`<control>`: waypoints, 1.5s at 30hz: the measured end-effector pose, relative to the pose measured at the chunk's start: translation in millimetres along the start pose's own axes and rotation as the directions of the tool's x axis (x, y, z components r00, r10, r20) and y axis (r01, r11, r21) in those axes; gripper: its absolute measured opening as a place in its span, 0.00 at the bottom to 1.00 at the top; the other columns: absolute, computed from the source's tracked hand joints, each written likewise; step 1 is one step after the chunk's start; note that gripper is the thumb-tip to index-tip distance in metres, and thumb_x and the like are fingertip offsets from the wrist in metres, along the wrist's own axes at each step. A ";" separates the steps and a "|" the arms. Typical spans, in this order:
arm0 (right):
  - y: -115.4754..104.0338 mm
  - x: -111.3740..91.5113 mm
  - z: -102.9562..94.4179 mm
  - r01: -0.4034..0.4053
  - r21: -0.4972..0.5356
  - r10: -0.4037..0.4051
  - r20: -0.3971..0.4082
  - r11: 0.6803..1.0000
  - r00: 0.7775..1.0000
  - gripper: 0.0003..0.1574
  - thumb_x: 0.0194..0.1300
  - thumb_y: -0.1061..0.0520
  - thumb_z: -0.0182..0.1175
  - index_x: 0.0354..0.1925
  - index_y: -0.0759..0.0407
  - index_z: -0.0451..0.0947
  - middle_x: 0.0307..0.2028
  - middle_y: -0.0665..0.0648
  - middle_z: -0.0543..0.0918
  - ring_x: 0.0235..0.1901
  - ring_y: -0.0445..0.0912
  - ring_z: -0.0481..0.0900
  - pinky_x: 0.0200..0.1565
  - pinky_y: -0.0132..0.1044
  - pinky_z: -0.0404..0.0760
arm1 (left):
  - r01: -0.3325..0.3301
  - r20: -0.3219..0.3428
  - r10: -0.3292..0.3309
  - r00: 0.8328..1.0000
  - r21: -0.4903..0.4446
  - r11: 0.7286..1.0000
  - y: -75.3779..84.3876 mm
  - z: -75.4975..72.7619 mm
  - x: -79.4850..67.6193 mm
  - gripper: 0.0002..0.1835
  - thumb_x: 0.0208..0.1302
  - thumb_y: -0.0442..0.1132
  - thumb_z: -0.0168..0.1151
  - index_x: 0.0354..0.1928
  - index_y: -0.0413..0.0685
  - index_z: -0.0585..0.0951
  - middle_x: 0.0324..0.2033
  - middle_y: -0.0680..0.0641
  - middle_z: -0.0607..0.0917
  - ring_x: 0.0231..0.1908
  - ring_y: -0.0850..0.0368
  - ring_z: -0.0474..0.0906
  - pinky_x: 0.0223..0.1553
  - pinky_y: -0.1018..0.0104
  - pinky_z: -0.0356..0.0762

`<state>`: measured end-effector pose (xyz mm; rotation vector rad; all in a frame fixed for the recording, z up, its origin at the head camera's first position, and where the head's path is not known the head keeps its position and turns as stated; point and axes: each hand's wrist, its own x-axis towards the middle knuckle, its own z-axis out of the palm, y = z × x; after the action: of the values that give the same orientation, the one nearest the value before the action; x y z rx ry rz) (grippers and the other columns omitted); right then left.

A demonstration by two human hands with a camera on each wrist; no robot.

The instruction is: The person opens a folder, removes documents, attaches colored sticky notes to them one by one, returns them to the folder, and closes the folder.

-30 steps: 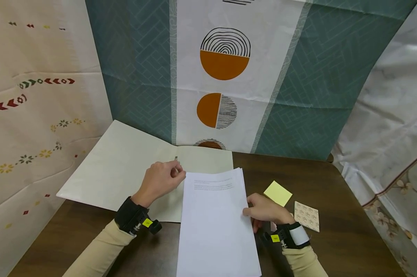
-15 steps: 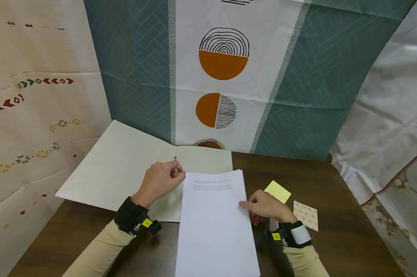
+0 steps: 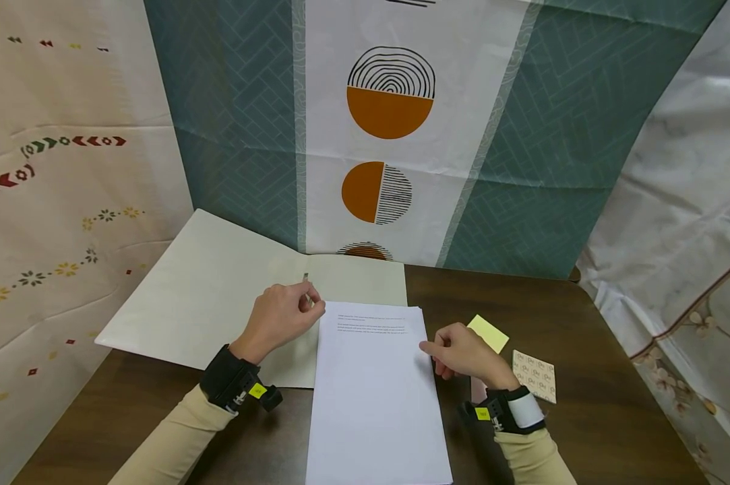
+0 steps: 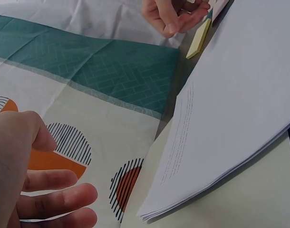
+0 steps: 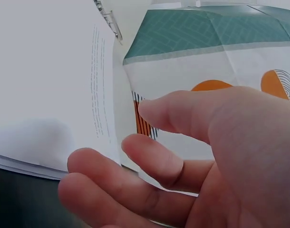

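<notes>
A stack of white paper (image 3: 373,397) with a few printed lines near its top lies on the right part of an open, pale folder (image 3: 219,289). My left hand (image 3: 282,316) hovers by the stack's top left corner, its fingers loosely bent with nothing between them; the left wrist view has them apart from the sheets. Beside the stack's right edge is my right hand (image 3: 468,351), fingers relaxed and holding nothing. In the right wrist view its fingertips (image 5: 81,161) are close to the sheet edges; whether they touch cannot be told.
Right of the stack lie a yellow sticky-note pad (image 3: 489,333), a patterned beige square (image 3: 534,376) and a pinkish piece (image 3: 478,391) partly under my right wrist. A metal binder mechanism (image 5: 115,26) shows on the folder. Patterned cloth (image 3: 249,135) hangs behind the brown table (image 3: 607,404).
My right hand has let go of the stack's right edge and moved slightly away. The sheets at the top right corner now line up more evenly. My left hand has stayed put.
</notes>
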<state>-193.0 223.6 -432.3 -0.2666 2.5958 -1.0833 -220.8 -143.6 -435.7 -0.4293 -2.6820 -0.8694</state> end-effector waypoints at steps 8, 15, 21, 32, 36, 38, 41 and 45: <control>0.4 -6.6 -16.3 0.032 -0.018 -0.033 -0.009 0.999 0.999 0.16 0.76 0.51 0.72 0.38 0.63 0.85 0.29 0.60 0.88 0.26 0.46 0.86 0.34 0.41 0.87 | -0.005 -0.012 0.005 1.000 -0.002 1.000 0.3 0.3 0.6 0.09 0.73 0.43 0.66 0.38 0.48 0.91 0.20 0.52 0.82 0.23 0.58 0.72 0.25 0.66 0.64; 8.6 -17.4 -42.2 0.016 -0.085 -0.018 -0.015 0.996 1.000 0.15 0.71 0.50 0.75 0.43 0.61 0.85 0.34 0.57 0.85 0.32 0.50 0.89 0.34 0.40 0.83 | -0.006 -0.015 0.006 1.000 0.005 1.000 0.6 -0.2 0.1 0.09 0.72 0.43 0.67 0.39 0.48 0.91 0.20 0.52 0.82 0.23 0.58 0.72 0.25 0.67 0.64; 15.0 -25.8 -60.3 0.069 -0.162 -0.056 0.080 0.984 0.995 0.22 0.67 0.51 0.77 0.52 0.62 0.85 0.45 0.61 0.88 0.43 0.52 0.86 0.41 0.43 0.83 | -0.005 -0.007 0.005 1.000 0.009 1.000 0.6 -0.4 -0.3 0.09 0.73 0.43 0.66 0.39 0.49 0.91 0.20 0.53 0.83 0.24 0.58 0.72 0.26 0.66 0.65; 23.3 -31.8 -65.2 0.019 -0.293 0.041 0.197 0.956 0.980 0.39 0.52 0.56 0.82 0.60 0.61 0.79 0.51 0.65 0.82 0.45 0.53 0.79 0.39 0.41 0.79 | -0.011 0.000 0.011 1.000 0.012 1.000 0.2 1.5 0.0 0.08 0.72 0.43 0.67 0.40 0.48 0.91 0.20 0.53 0.83 0.23 0.59 0.72 0.25 0.67 0.66; 22.8 -30.6 -57.9 -0.041 -0.373 0.110 0.166 0.927 0.980 0.40 0.46 0.56 0.85 0.57 0.56 0.79 0.41 0.58 0.79 0.38 0.49 0.76 0.37 0.41 0.78 | -0.011 0.001 0.011 1.000 0.008 1.000 -0.1 1.7 -0.2 0.09 0.73 0.43 0.67 0.40 0.49 0.92 0.20 0.52 0.84 0.24 0.59 0.73 0.25 0.66 0.66; 23.4 -29.7 -54.8 -0.046 -0.413 0.117 0.148 0.910 0.982 0.39 0.44 0.56 0.86 0.55 0.55 0.80 0.39 0.57 0.79 0.37 0.49 0.76 0.37 0.42 0.77 | -0.012 0.002 0.012 1.000 0.006 1.000 0.0 1.6 0.0 0.09 0.73 0.43 0.67 0.40 0.49 0.92 0.20 0.52 0.84 0.24 0.59 0.72 0.25 0.66 0.65; 25.8 -27.9 -50.6 -0.053 -0.470 0.124 0.121 0.881 0.985 0.39 0.43 0.57 0.87 0.54 0.54 0.80 0.44 0.57 0.80 0.40 0.50 0.77 0.40 0.44 0.78 | -0.013 0.002 0.013 1.000 0.005 1.000 0.4 1.2 0.2 0.09 0.73 0.43 0.67 0.40 0.49 0.92 0.20 0.52 0.84 0.23 0.59 0.72 0.25 0.67 0.65; 30.2 -23.2 -45.8 -0.095 -0.500 0.171 0.107 0.861 0.980 0.39 0.47 0.58 0.88 0.54 0.54 0.78 0.46 0.59 0.79 0.42 0.52 0.78 0.41 0.45 0.78 | -0.011 0.003 0.011 1.000 0.004 1.000 0.5 0.8 0.2 0.09 0.72 0.44 0.67 0.40 0.48 0.91 0.20 0.53 0.84 0.23 0.59 0.72 0.25 0.67 0.65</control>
<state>-189.2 281.4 -418.5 -0.2623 2.6645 -0.3192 -220.9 -142.6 -436.0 -0.4448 -2.6812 -0.8613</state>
